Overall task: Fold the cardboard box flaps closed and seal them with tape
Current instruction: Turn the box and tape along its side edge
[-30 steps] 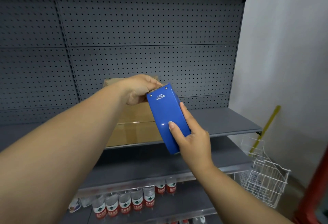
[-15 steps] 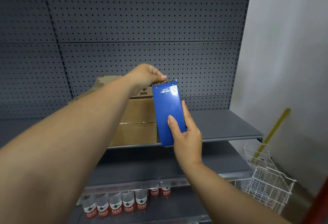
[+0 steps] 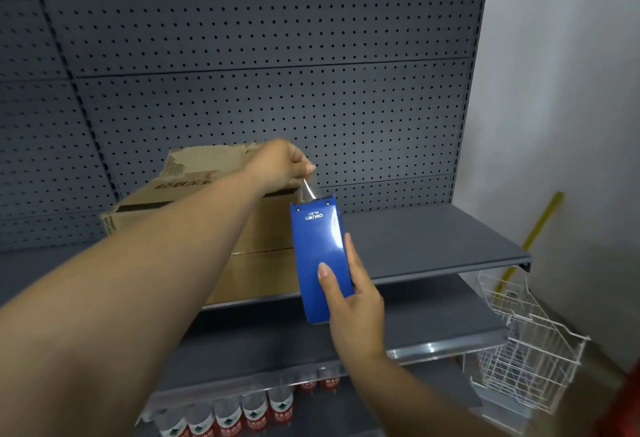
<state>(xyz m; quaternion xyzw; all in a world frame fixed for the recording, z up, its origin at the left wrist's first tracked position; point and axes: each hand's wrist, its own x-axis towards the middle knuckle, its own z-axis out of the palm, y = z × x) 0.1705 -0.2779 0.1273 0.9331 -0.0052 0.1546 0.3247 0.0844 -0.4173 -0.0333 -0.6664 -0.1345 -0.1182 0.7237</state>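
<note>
Tape now drawn out (left hand)

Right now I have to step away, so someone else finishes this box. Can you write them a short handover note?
Left hand: pinching the clear tape end, pulled a little way out of the dispenser.
Right hand: gripping the blue tape dispenser, held upright in front of the box.
Cardboard box: on the grey shelf, behind the left arm; its top flap stands open.
Done: tape started.
Left: fold the flaps shut, then tape over them.
</note>
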